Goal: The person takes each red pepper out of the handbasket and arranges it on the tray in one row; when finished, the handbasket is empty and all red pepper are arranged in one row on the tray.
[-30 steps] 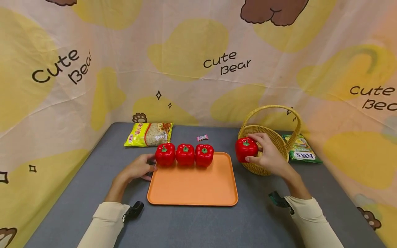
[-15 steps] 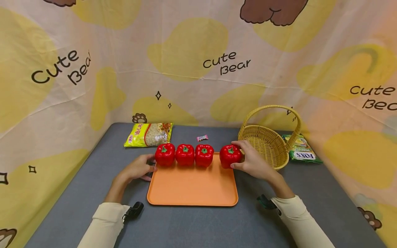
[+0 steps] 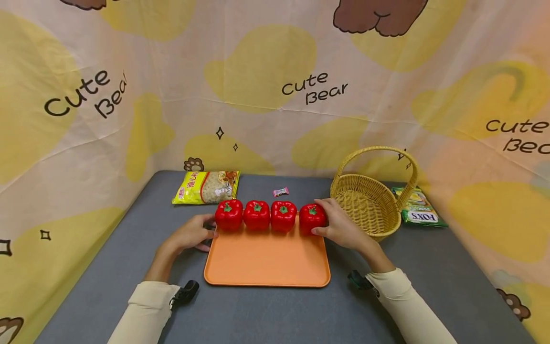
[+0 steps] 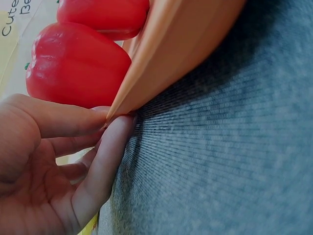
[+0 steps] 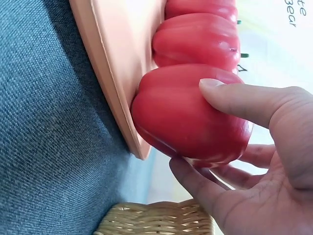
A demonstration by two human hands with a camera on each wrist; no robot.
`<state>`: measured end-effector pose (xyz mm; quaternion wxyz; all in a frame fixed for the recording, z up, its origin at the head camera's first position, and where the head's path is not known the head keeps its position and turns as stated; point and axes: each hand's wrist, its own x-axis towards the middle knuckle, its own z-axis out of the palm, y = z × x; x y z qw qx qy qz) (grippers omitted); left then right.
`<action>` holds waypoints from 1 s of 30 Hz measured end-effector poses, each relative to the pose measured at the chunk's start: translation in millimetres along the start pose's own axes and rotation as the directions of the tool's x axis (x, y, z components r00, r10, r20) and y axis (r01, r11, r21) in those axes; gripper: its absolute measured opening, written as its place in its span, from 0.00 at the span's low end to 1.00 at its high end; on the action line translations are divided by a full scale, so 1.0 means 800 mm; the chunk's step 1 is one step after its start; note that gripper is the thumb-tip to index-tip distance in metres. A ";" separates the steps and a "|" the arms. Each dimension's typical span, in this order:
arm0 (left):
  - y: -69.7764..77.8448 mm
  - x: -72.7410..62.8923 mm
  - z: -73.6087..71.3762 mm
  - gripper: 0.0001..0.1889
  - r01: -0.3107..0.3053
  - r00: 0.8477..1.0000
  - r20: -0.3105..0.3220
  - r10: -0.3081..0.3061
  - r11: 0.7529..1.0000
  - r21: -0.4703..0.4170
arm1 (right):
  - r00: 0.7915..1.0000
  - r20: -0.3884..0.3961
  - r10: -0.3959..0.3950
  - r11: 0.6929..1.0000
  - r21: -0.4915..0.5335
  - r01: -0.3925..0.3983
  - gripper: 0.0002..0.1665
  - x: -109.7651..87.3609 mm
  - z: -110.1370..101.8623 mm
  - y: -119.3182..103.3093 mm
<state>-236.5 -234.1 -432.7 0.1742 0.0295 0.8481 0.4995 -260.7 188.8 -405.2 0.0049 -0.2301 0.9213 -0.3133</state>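
Note:
My right hand (image 3: 342, 228) grips a red bell pepper (image 3: 311, 220) with a green stem, thumb on the near side and fingers on the far side. In the right wrist view, this pepper (image 5: 186, 115) sits at the rim of the orange tray (image 5: 110, 81). Three more red bell peppers (image 3: 257, 216) stand side by side along the tray's far edge, to the left of the gripped one. At the tray's far left corner, my left hand (image 3: 193, 232) pinches the tray rim (image 4: 146, 63) between thumb and fingers, close beside the leftmost pepper (image 4: 76, 66).
A yellow wicker basket (image 3: 365, 205) with a tall handle stands right of the tray. Behind it lies a green FOX'S packet (image 3: 421, 210). At the back are a yellow food bag (image 3: 208, 187) and a small pink wrapped sweet (image 3: 280, 192). Printed cloth walls surround the grey table.
My right hand has carried the bell pepper left from in front of the basket and lowered it to the tray's far right corner. The left hand stays at the rim.

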 end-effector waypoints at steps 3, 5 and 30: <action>0.000 -0.001 0.000 0.33 -0.005 1.000 0.001 0.005 1.000 0.003 | 1.000 -0.006 0.013 1.000 0.002 -0.013 0.50 0.001 0.001 -0.001; 0.000 -0.001 0.000 0.33 -0.010 1.000 0.002 0.010 1.000 0.004 | 1.000 -0.009 0.021 1.000 0.002 -0.021 0.50 0.002 0.002 -0.002; 0.006 -0.004 -0.007 0.31 -0.053 0.997 -0.044 0.057 0.995 0.084 | 0.998 -0.062 -0.024 0.999 0.036 0.026 0.50 -0.039 -0.034 0.007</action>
